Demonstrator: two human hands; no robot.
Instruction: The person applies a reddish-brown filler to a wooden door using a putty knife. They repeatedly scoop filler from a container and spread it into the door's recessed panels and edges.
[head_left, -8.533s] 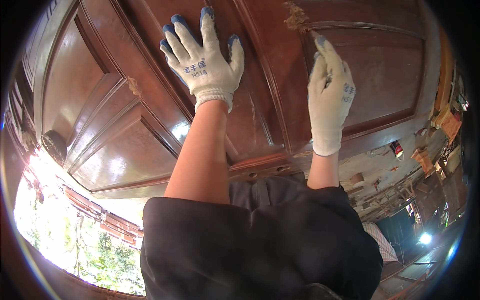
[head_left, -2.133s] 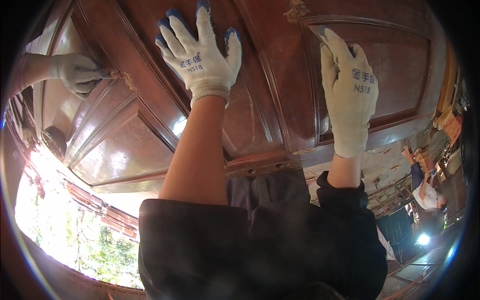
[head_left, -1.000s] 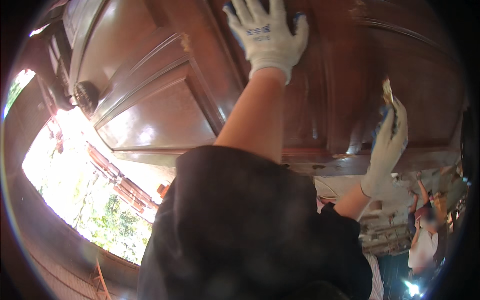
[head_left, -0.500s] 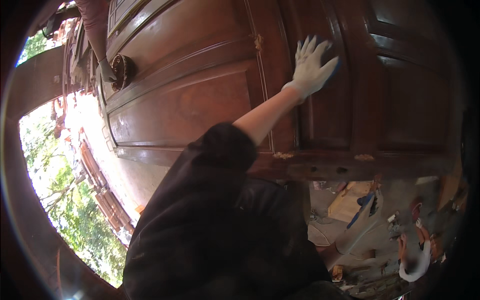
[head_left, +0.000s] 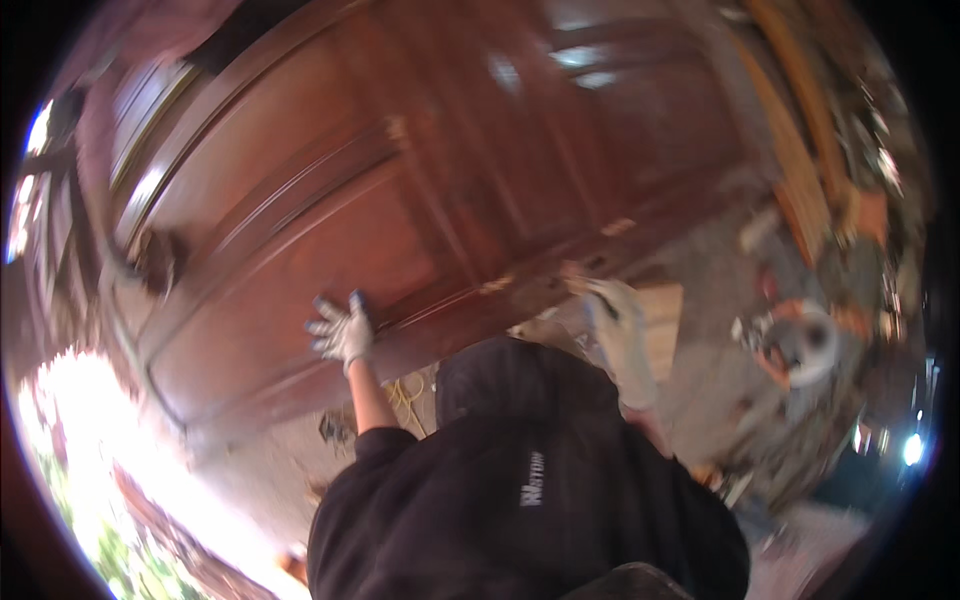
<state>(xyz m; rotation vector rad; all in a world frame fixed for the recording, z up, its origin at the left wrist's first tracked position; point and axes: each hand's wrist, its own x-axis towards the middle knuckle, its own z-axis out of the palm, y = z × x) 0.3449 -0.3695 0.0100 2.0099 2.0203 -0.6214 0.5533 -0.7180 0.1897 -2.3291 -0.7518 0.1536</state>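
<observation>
A large reddish-brown panelled wooden door [head_left: 360, 230] lies in front of me, glossy, with several pale brown patches along its frame. My left hand [head_left: 345, 333], in a white glove with blue fingertips, is spread over a near panel by the door's edge; its fingers are apart and hold nothing. My right hand [head_left: 622, 340], also gloved, is by the door's near edge, close to a pale brown patch. Motion blurs its fingers, and a dark streak shows beside them; whether it grips something is unclear.
At the far left, a blurred co-worker's arm [head_left: 100, 180] is near a round brown container [head_left: 160, 262] on the door. On the right, another person in a white top [head_left: 815, 345] is low on the littered floor. Wooden planks [head_left: 790, 130] lie far right; a yellow cord [head_left: 405, 395] is below the door.
My view has turned and the door appears shifted left. My left hand has moved from the door's middle to a near panel. My right hand has risen from below to the door's near edge.
</observation>
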